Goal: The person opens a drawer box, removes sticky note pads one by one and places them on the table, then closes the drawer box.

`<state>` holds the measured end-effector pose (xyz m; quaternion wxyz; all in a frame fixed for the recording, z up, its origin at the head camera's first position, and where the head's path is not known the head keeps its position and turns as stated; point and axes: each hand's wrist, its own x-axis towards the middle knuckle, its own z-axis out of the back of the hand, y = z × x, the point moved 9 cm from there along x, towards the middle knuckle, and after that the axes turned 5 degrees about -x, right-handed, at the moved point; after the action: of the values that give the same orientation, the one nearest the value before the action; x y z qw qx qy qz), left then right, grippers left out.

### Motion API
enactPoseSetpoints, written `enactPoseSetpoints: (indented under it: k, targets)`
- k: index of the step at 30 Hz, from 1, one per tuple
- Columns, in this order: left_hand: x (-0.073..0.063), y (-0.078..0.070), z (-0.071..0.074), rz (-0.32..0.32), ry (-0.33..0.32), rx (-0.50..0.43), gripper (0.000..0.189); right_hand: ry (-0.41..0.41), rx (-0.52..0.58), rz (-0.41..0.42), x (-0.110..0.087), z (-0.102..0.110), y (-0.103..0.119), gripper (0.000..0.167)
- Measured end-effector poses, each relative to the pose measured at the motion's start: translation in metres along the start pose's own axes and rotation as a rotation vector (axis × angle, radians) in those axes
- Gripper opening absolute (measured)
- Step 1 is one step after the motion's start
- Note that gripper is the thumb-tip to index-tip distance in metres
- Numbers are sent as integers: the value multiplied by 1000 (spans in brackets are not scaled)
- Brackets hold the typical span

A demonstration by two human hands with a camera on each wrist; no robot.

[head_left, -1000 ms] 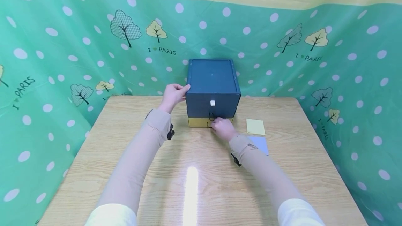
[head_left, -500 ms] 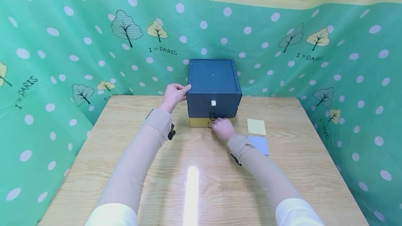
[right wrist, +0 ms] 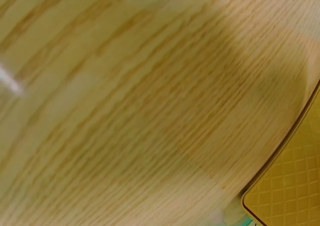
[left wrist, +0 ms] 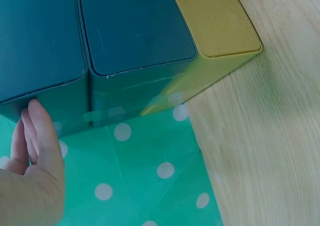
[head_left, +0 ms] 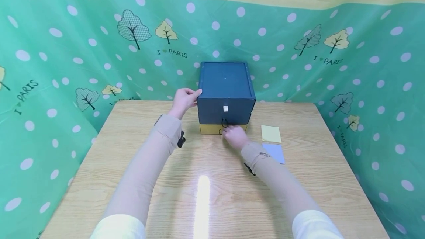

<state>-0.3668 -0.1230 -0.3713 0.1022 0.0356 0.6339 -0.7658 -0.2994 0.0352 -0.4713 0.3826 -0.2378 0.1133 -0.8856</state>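
A stacked drawer unit (head_left: 225, 80) stands at the back of the table, with two dark blue drawers above a yellow bottom drawer (head_left: 207, 129). My left hand (head_left: 183, 101) rests against the unit's left side near the upper front corner; its straight fingers touch the blue wall in the left wrist view. At the front of the yellow drawer, my right hand (head_left: 236, 136) has curled fingers at a thin black loop handle (head_left: 220, 131) and appears to pinch it. Another black loop (head_left: 224, 122) hangs on the middle drawer. A white knob (head_left: 225, 108) marks the top drawer. The right wrist view does not show the fingers.
A yellow paper square (head_left: 270, 134) and a blue one (head_left: 274, 153) lie right of the unit, the blue partly beside the right sleeve. A green dotted curtain (head_left: 142, 73) hangs behind and along both sides of the wooden table (head_left: 232, 202).
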Motion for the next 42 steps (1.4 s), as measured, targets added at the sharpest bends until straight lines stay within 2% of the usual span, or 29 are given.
enactPoseSetpoints:
  k: [9, 21, 30, 42]
  targets:
    - [-1, 0, 0, -4, -3, -1, 30, 1, 7, 9, -1, -1, 1, 6]
    - [-1, 1, 0, 7, 0, 1, 31, -43, 8, 16, -4, -1, 1, 3]
    - [-1, -1, 0, -1, -1, 4, 32, -66, -22, 24, -3, 0, 2, 5]
    - [-2, -1, 0, 3, -2, 0, 30, -77, -8, 26, -3, 3, 3, 8]
